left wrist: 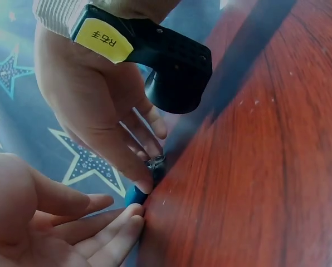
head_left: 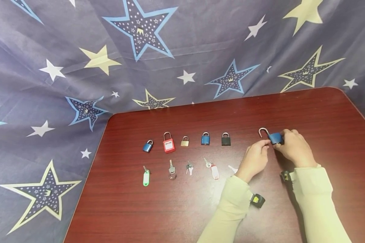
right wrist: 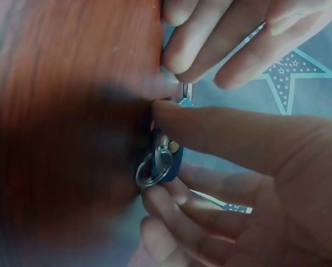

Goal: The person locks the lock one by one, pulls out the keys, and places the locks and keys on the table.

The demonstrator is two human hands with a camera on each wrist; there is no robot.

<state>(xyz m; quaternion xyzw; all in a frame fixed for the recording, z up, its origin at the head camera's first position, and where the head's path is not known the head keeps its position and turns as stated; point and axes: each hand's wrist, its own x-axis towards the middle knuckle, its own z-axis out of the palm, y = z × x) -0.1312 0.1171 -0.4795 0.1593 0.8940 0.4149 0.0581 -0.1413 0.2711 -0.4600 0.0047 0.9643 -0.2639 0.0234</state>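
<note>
My right hand [head_left: 297, 148] grips a blue padlock [head_left: 275, 138] between thumb and fingers at the right of the table. Its shackle [head_left: 263, 130] stands open and swung out to the left. In the right wrist view a key ring [right wrist: 167, 167] hangs at the lock's underside, beside a brass-coloured keyhole part [right wrist: 174, 147]. My left hand [head_left: 253, 158] is just left of this lock, its fingers fairly straight and fingertips right at the lock's edge. In the left wrist view the blue lock body [left wrist: 135, 196] shows only partly, between both hands' fingertips.
A row of padlocks stretches leftward: black [head_left: 226, 141], blue [head_left: 205, 140], brass [head_left: 185, 143], red [head_left: 169, 145] and small blue [head_left: 147, 147]. Nearer lie several keys, including a green-tagged key [head_left: 146, 178], a red-tagged key [head_left: 214, 171] and a silver key [head_left: 232, 168] by my left wrist.
</note>
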